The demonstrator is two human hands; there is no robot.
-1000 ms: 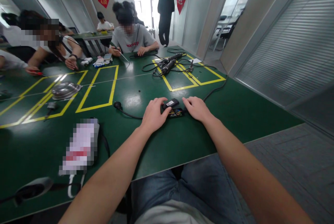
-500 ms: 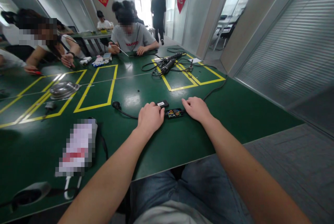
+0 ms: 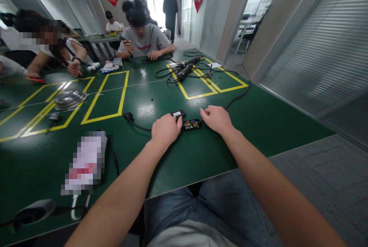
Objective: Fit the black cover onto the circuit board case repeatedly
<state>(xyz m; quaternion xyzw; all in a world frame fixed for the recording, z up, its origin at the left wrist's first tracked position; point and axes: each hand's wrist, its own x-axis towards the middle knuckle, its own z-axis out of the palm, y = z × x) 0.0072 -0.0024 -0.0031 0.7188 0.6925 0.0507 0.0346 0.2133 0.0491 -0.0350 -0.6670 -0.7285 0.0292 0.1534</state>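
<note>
An opened black adapter case [image 3: 192, 125] lies on the green table before me, its circuit board and round copper-coloured coils showing. My left hand [image 3: 166, 129] is closed at its left end, fingers curled down, thumb beside the case. Into that hand runs a black power cord [image 3: 140, 126] from a round plug [image 3: 128, 116]. A black ribbed piece with a white label [image 3: 177, 114] touches the left fingers at the back. At the case's right end, my right hand [image 3: 216, 119] is closed over where another cord [image 3: 237, 97] leads off. Both sets of fingertips are largely hidden.
Cabled black tools [image 3: 185, 71] lie in yellow-taped boxes beyond my hands. Left are a metal bowl [image 3: 70, 99], a plug [image 3: 54, 116] and a blurred phone-like object [image 3: 84, 162]. Across the table a person [image 3: 148, 38] holds a long thin tool; another person [image 3: 51, 47] leans in at left.
Both my hands and the case stay almost in place. The person opposite has raised the thin tool slightly, and the walking person in the background is farther off.
</note>
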